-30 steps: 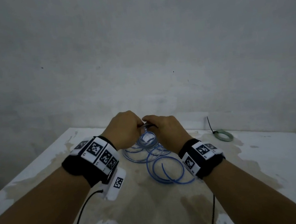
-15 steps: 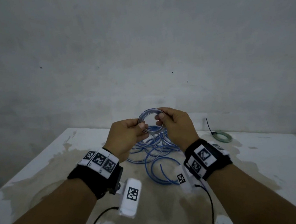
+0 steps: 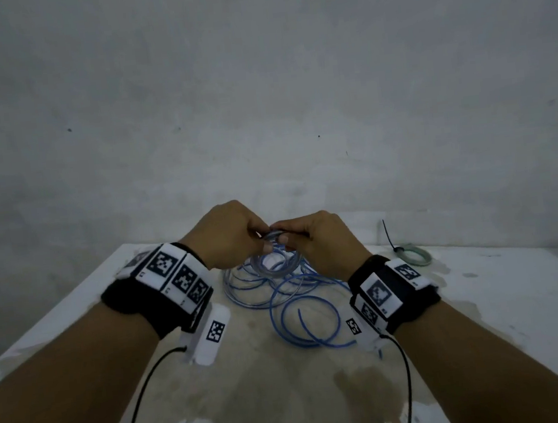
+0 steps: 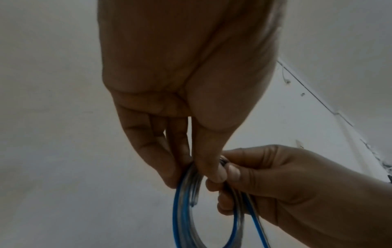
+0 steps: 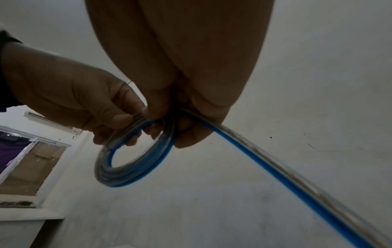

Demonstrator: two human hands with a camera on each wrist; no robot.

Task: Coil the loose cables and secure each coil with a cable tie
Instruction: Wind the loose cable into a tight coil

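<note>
A blue and clear cable (image 3: pixel 302 315) lies in loose loops on the table. Part of it is wound into a small coil (image 3: pixel 276 263) held above the loops. My left hand (image 3: pixel 232 237) pinches the coil's top on its left side, and my right hand (image 3: pixel 312 242) pinches it right beside. In the left wrist view the left hand (image 4: pixel 188 167) grips the coil (image 4: pixel 184 209) between thumb and fingers. From the right wrist, the right hand (image 5: pixel 180 120) grips the coil (image 5: pixel 131 172), and a free strand (image 5: pixel 275 167) runs off lower right.
A small green coil (image 3: pixel 414 255) with a black cable tie (image 3: pixel 387 234) standing out of it lies at the table's (image 3: pixel 503 291) far right by the wall. Black sensor leads hang from both wristbands over the stained tabletop.
The hands lifted the small coil upright half a second ago; now they have lowered it and tipped it flatter over the loops, both still pinching its top.
</note>
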